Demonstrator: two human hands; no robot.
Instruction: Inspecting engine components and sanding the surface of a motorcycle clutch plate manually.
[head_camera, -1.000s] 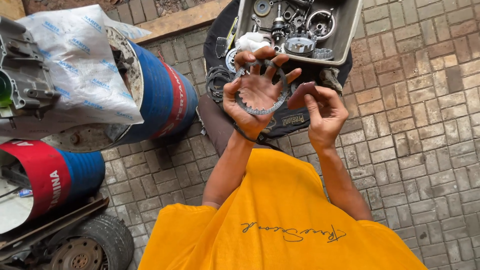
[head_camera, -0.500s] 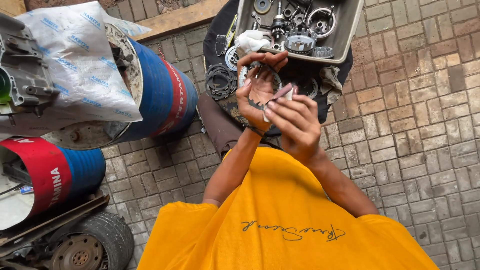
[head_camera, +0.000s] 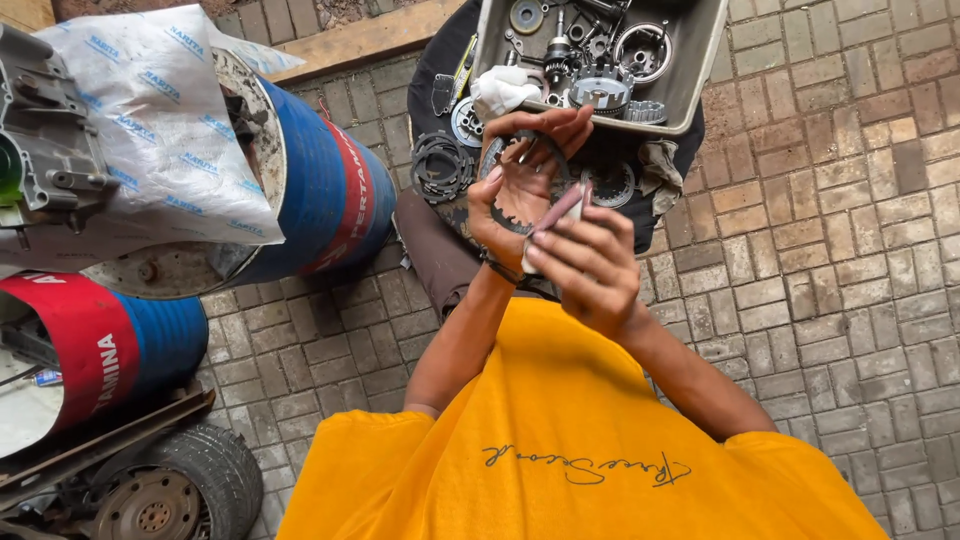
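Observation:
My left hand (head_camera: 520, 180) holds a toothed metal ring plate (head_camera: 500, 165) flat across its palm, with the fingers curled over its far edge. Just in front of it, my right hand (head_camera: 585, 260) pinches a small pinkish folded piece (head_camera: 558, 210) against the ring's near edge. Both hands hover above a dark cloth (head_camera: 440, 70) on the brick ground, where a stack of similar rings (head_camera: 440, 165) lies to the left.
A grey tray (head_camera: 690, 90) with several gears and metal parts sits beyond the hands. Blue and red drums (head_camera: 320, 190) stand at left, one bearing an engine casing (head_camera: 45, 150) on white sacking. A wheel (head_camera: 165, 490) lies at bottom left.
My right hand has come up from beside the left hand and brought the pinkish piece onto the ring plate. The left hand has curled more around the plate.

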